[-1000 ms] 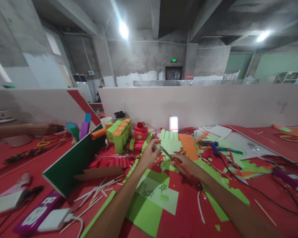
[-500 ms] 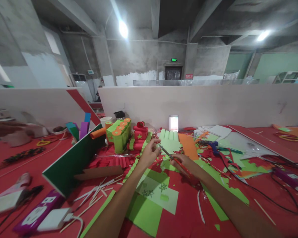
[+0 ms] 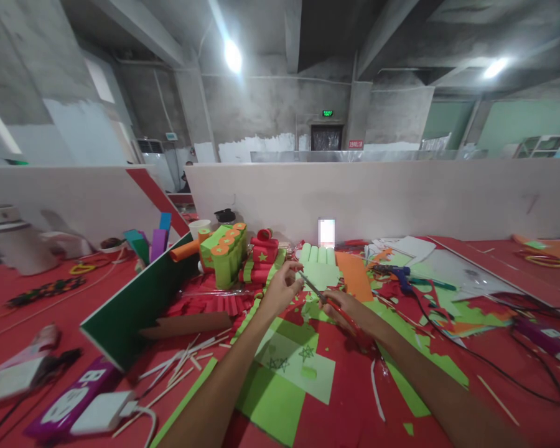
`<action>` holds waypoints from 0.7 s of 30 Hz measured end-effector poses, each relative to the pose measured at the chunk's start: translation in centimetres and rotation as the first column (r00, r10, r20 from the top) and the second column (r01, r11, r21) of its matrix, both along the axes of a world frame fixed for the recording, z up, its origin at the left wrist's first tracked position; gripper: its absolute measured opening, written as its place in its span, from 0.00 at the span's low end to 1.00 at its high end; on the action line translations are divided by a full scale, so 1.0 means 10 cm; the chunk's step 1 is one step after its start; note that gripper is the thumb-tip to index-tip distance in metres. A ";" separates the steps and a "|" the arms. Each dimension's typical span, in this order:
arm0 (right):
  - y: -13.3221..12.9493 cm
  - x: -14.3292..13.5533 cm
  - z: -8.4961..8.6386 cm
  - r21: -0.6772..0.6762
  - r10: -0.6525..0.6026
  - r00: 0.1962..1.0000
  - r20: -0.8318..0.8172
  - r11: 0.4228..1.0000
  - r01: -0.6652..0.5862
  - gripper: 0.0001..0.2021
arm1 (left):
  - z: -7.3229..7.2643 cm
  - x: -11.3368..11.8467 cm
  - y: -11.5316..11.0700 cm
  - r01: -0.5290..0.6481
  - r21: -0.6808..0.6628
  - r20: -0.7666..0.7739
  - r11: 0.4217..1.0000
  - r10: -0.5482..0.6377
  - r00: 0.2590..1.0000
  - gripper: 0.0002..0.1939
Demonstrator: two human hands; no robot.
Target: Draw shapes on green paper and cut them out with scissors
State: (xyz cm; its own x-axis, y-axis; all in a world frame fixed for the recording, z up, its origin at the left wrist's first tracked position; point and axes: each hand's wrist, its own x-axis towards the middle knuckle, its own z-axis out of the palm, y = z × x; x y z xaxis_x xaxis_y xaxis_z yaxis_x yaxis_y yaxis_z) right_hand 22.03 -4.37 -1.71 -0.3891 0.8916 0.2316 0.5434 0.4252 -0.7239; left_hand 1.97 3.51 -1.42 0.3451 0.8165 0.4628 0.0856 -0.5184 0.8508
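Note:
My right hand (image 3: 343, 309) is closed around a pair of scissors (image 3: 315, 289) with red handles, whose blades point up and left. The blade tips reach the fingertips of my left hand (image 3: 282, 289), which is pinched closed. Whatever lies between those fingers is too small to make out. Below my wrists, a pale green sheet (image 3: 320, 381) with drawn stars lies on brighter green paper (image 3: 273, 407). A small folded green piece (image 3: 308, 371) rests on that sheet. Just beyond the hands stand light green paper rolls (image 3: 318, 254) and an orange sheet (image 3: 357, 277).
Green and orange paper figures (image 3: 224, 255) and a red paper model (image 3: 262, 256) stand left of my hands, behind a dark green board (image 3: 135, 311). At right lie a blue glue gun (image 3: 401, 277) with its cord and paper scraps. Purple power strips (image 3: 74, 398) flank the workspace.
At the far left, another person's blurred hand has gone from view, and a pale flask shows there now. My two hands and the scissors have hardly moved.

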 end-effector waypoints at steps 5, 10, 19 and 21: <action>0.05 0.02 -0.05 0.050 -0.013 1.000 0.021 0.999 0.012 0.20 | -0.02 0.01 0.00 0.010 -0.017 0.019 1.000 -0.009 1.000 0.17; 0.06 0.00 -0.04 0.070 -0.031 0.999 0.020 0.997 0.030 0.19 | 0.00 0.01 -0.01 -0.003 -0.034 0.035 0.999 0.004 0.999 0.17; 0.03 -0.02 -0.01 0.063 -0.071 0.997 0.015 0.996 0.070 0.17 | 0.02 0.01 -0.03 0.004 -0.027 0.037 1.000 -0.003 0.999 0.16; 0.02 -0.02 0.01 0.070 -0.087 0.996 0.013 0.994 0.086 0.18 | 0.03 0.01 -0.03 0.022 -0.035 0.050 0.999 -0.020 0.999 0.16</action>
